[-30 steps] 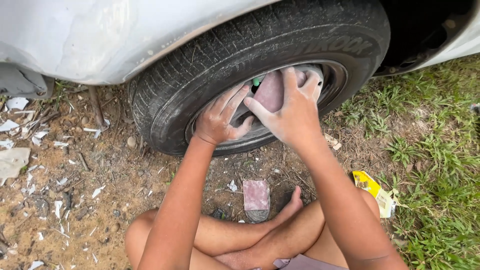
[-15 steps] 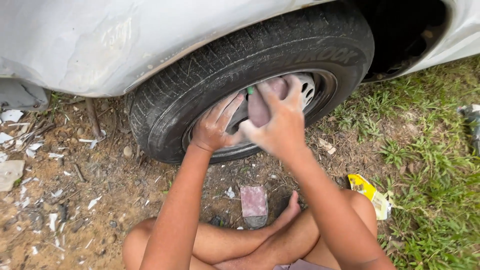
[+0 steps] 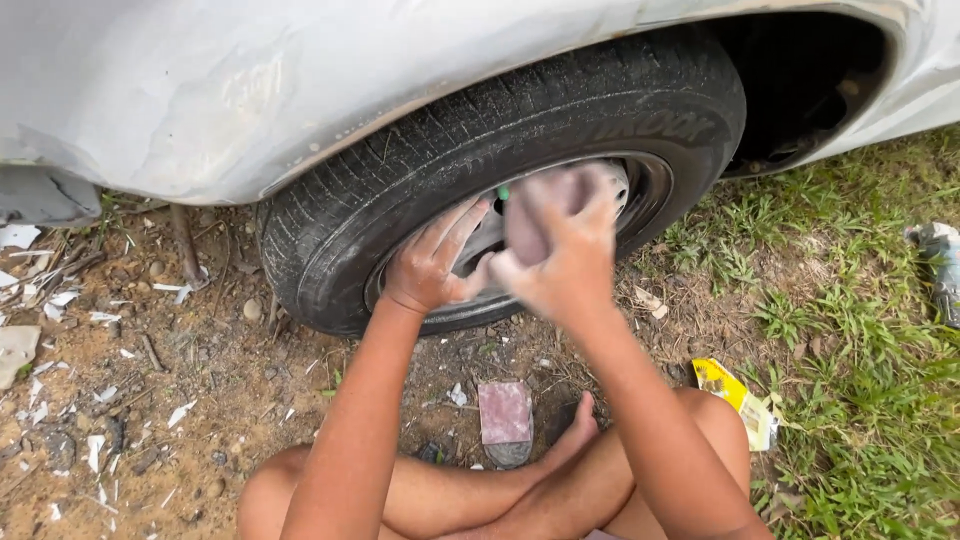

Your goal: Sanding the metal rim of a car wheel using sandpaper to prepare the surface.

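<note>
A black tyre with a silver rim stands under a pale grey car body. My left hand lies flat with spread fingers on the left part of the rim. My right hand presses a reddish-brown sheet of sandpaper against the rim; this hand is blurred by motion. A small green valve cap shows just above the fingers. I sit cross-legged on the dirt in front of the wheel.
A second reddish piece of sandpaper lies on the dirt by my foot. A yellow wrapper sits beside my right knee. Grass covers the right side; white scraps and twigs litter the left ground.
My right hand with the sandpaper has slid down and left across the rim. The view has shifted a little, showing more of the wheel arch. My left hand stays on the rim.
</note>
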